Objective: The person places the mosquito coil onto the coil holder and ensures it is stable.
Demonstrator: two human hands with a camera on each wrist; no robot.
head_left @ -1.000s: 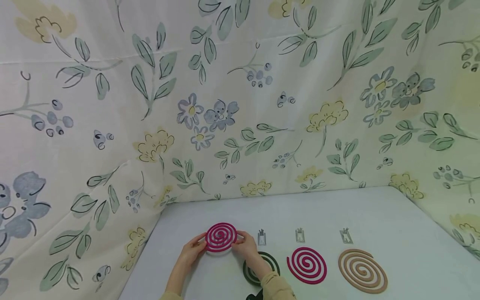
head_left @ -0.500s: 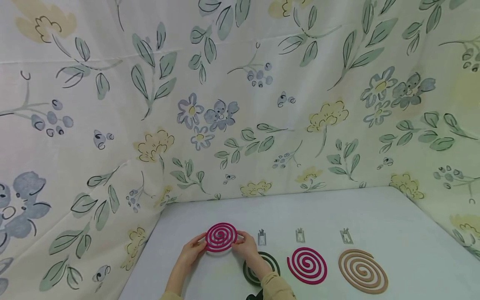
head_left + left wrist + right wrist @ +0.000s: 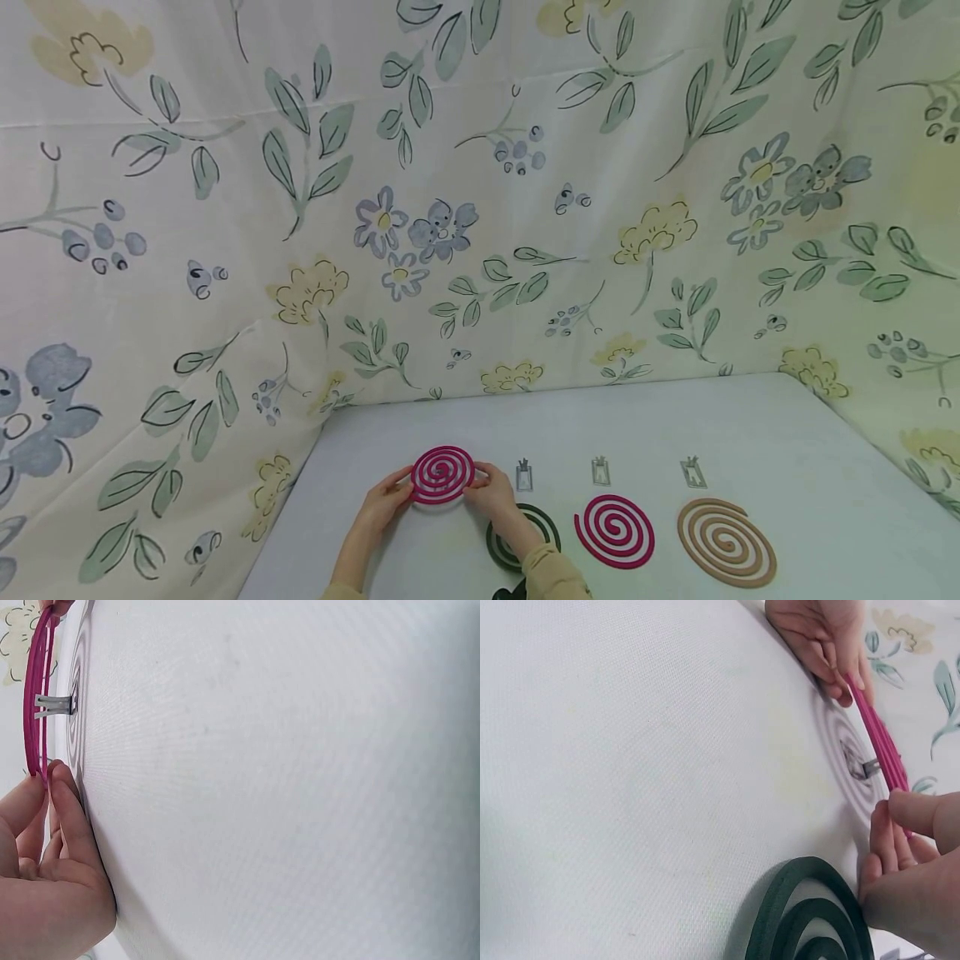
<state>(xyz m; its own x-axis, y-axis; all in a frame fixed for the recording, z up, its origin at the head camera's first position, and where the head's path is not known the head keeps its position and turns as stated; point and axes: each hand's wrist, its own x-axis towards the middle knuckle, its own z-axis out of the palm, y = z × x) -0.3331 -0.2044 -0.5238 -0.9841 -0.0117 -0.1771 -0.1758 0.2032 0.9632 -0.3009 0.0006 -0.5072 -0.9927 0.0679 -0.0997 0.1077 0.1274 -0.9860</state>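
Observation:
A magenta mosquito coil [image 3: 442,475] is raised just off the white table at the left. My left hand [image 3: 384,504] pinches its left edge between thumb and fingers. At the opposite edge my right hand [image 3: 495,496] pinches it the same way. Beneath the coil's middle stands a small metal coil stand [image 3: 56,705], its upright prongs reaching up to the coil in the left wrist view. Whether the prongs grip the coil cannot be told. A dark green coil [image 3: 769,900] lies flat, partly hidden under my right forearm in the head view.
A second magenta coil [image 3: 613,527] and a tan coil [image 3: 724,543] lie to the right on the table [image 3: 825,500]. Behind the coils, three metal stands lie in a row: left stand [image 3: 523,475], middle stand [image 3: 601,471], right stand [image 3: 693,472]. A floral curtain [image 3: 480,208] surrounds the table.

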